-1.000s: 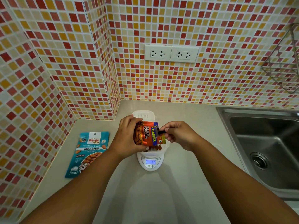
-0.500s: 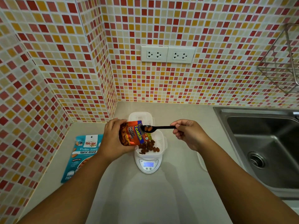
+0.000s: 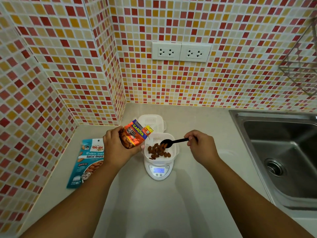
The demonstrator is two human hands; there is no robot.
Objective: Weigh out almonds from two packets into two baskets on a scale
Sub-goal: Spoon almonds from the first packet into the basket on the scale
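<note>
My left hand [image 3: 116,150] grips an orange almond packet [image 3: 133,133], tilted with its mouth up and to the right, just left of the scale. My right hand [image 3: 199,146] holds a black spoon [image 3: 171,142] whose bowl carries almonds over a white basket [image 3: 174,149]. That basket sits on a small white scale [image 3: 158,171] with a lit blue display and holds several almonds [image 3: 158,152]. A second white basket [image 3: 151,121] stands behind it on the counter. A teal almond packet [image 3: 87,162] lies flat at the left.
A steel sink [image 3: 281,157] takes up the right side of the beige counter [image 3: 164,206]. Tiled walls form a corner behind and to the left. Two white sockets [image 3: 181,52] sit on the back wall, and a wire rack [image 3: 301,62] hangs at upper right.
The spoon came out of the orange packet and moved right and down over the basket. More almonds lie in the basket. The packet tipped back upward in my left hand.
</note>
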